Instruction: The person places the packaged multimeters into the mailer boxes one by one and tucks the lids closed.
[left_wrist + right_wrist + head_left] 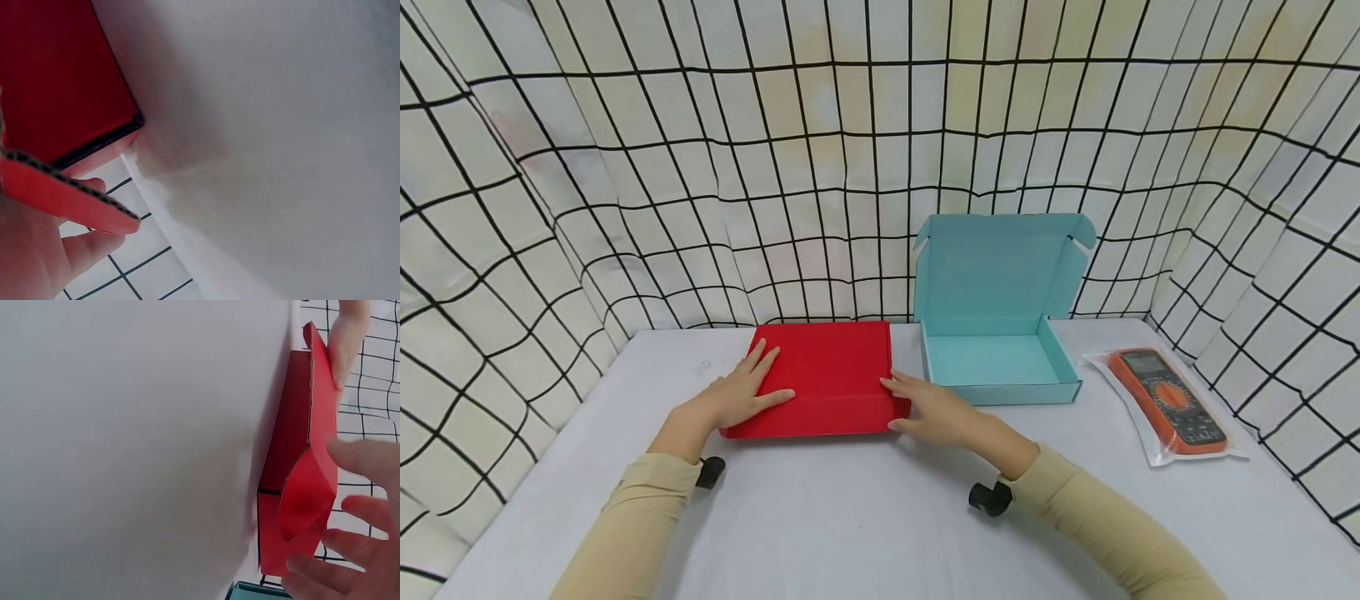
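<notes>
A red cardboard box (831, 358) lies on the table with its lid lowered, and the front flap stands out from the body, its side tab (306, 494) sticking out at the right end. My left hand (737, 396) rests spread over the lid's left side, thumb pointing inward along the front. In the left wrist view, the flap's left tab (69, 194) overlaps that hand. At the box's right side is my right hand (936, 411), its fingertips against the edge. The right wrist view shows its fingers (344, 547) spread beside the tab.
A light-blue box (1000, 392) stands with its lid raised, just right of the red one. Farther right lies an orange multimeter (1168, 400) in a clear plastic bag. A black grid net (880, 167) over white cloth borders the white table (850, 517).
</notes>
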### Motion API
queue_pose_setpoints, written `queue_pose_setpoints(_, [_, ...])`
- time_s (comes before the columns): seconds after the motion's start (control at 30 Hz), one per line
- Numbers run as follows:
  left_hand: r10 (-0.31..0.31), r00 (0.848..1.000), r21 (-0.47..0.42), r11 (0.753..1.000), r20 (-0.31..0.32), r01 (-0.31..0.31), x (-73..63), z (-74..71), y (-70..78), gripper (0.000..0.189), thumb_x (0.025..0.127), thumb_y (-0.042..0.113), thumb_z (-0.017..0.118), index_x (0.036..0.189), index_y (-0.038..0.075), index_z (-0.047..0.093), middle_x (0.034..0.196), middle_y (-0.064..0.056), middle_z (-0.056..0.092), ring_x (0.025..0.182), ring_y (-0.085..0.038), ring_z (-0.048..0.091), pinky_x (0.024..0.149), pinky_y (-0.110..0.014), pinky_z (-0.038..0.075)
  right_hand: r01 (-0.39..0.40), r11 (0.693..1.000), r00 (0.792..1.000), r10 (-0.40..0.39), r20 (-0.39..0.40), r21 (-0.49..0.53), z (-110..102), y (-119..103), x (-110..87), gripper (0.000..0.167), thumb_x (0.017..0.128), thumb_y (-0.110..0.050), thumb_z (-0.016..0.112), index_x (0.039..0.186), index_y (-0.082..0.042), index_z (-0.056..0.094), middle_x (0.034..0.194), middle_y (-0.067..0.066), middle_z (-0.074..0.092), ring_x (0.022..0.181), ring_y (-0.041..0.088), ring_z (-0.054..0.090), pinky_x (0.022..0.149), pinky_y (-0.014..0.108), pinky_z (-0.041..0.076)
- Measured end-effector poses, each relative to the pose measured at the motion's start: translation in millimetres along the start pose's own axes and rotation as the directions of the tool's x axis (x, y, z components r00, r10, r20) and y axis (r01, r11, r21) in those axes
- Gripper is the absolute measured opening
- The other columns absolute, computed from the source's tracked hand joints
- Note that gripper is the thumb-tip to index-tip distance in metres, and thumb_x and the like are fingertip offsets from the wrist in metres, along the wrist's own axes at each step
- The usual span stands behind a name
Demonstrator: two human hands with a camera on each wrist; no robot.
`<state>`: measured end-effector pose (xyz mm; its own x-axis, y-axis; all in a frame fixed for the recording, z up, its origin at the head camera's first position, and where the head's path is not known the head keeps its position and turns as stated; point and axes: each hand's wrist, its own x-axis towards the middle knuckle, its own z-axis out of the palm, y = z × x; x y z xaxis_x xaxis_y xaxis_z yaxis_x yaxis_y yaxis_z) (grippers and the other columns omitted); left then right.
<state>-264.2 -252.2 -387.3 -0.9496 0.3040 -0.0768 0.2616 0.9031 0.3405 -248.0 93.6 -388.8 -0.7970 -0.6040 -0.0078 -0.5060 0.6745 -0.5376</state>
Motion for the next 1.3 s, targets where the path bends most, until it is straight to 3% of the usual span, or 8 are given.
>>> queue_pose_setpoints(0.2, [-0.002, 1.0, -0.018, 1.0, 0.002, 0.002, -1.4, 0.4, -1.4, 0.095, 0.099, 0.059, 0.056, 0.162, 0.0, 0.017, 0.167, -0.028, 0.005, 0.146, -0.057, 0.02, 0.106, -0.081, 0.02, -0.029, 0.996, 0.994, 0.037, -0.099, 0.082, -1.4, 0.7, -10.4, 0.062, 0.093, -0.017, 0.077, 0.15, -0.011, 0.054, 0.144, 0.012, 0.058, 0.122, 0.033, 0.061, 0.093, 0.043, 0.057])
queue_pose_setpoints(0.37, [-0.001, 1.0, -0.012, 1.0, 0.003, 0.001, -0.6, 1.6, -1.4, 0.095, 0.099, 0.059, 0.056, 0.162, 0.001, 0.016, 0.167, -0.028, 0.005, 0.145, -0.057, 0.021, 0.105, -0.081, 0.02, -0.04, 0.988, 0.995, 0.053, -0.086, 0.149, -0.8, 9.9, -16.1, 0.058, 0.092, -0.015, 0.077, 0.145, -0.006, 0.056, 0.133, 0.013, 0.064, 0.108, 0.028, 0.068, 0.088, 0.039, 0.058])
queue_pose_setpoints(0.6, [0.0, 1.0, -0.009, 1.0, 0.003, 0.0, -1.1, 1.4, -0.9, 0.095, 0.098, 0.059, 0.056, 0.162, 0.0, 0.017, 0.167, -0.028, 0.005, 0.145, -0.057, 0.021, 0.105, -0.082, 0.02, -0.047, 0.961, 0.998, 0.053, -0.018, 0.274, 1.2, 17.3, -18.1, 0.058, 0.092, -0.014, 0.077, 0.144, 0.001, 0.053, 0.139, 0.019, 0.06, 0.108, 0.029, 0.067, 0.09, 0.038, 0.057])
queue_pose_setpoints(1.13, [0.013, 1.0, -0.014, 1.0, 0.001, -0.013, -0.6, 1.4, -1.6, 0.103, 0.093, 0.063, 0.061, 0.163, 0.003, 0.016, 0.167, -0.026, 0.005, 0.146, -0.054, 0.023, 0.106, -0.081, 0.021, -0.058, 0.945, 0.998, 0.054, 0.023, 0.321, 4.4, 15.0, -12.4, 0.061, 0.092, -0.013, 0.076, 0.145, 0.002, 0.051, 0.141, 0.019, 0.058, 0.11, 0.029, 0.064, 0.087, 0.035, 0.057])
queue_pose_setpoints(1.3, [0.011, 1.0, -0.021, 1.0, 0.005, -0.011, -2.0, 0.8, -3.7, 0.105, 0.093, 0.065, 0.061, 0.163, 0.003, 0.015, 0.167, -0.026, 0.005, 0.145, -0.054, 0.023, 0.105, -0.081, 0.021, -0.094, 0.918, 0.996, 0.088, 0.034, 0.386, 7.3, 13.7, -9.5, 0.059, 0.091, -0.011, 0.077, 0.143, -0.001, 0.052, 0.14, 0.018, 0.059, 0.105, 0.025, 0.064, 0.079, 0.034, 0.058])
